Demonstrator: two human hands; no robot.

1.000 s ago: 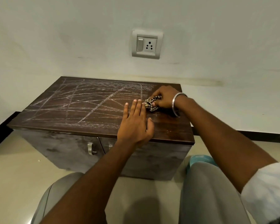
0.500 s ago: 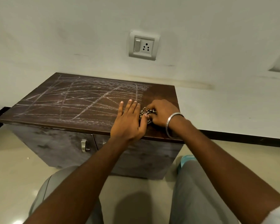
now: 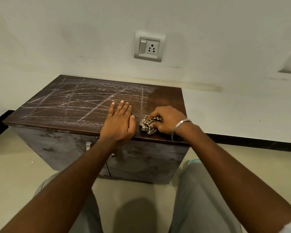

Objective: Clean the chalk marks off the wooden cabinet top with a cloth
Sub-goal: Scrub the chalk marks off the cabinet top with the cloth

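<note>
a: where's the checked cloth (image 3: 148, 126)?
b: bunched in the right hand's (image 3: 166, 120) curled fingers, pressed on the wooden cabinet top (image 3: 168, 98) near its front edge.
a: and the left hand (image 3: 119, 121)?
b: flat, fingers straight, just beside the cloth. chalk marks (image 3: 84, 101) cover the wood to the left.

The cloth (image 3: 147, 126) in the right hand (image 3: 166, 119) is checked black and cream. The worktop (image 3: 168, 98) is dark brown, crossed left of the left hand (image 3: 119, 122) with white chalk lines (image 3: 84, 105). The bangle (image 3: 176, 126) by the right hand is silver; the floor (image 3: 15, 165) is beige.
</note>
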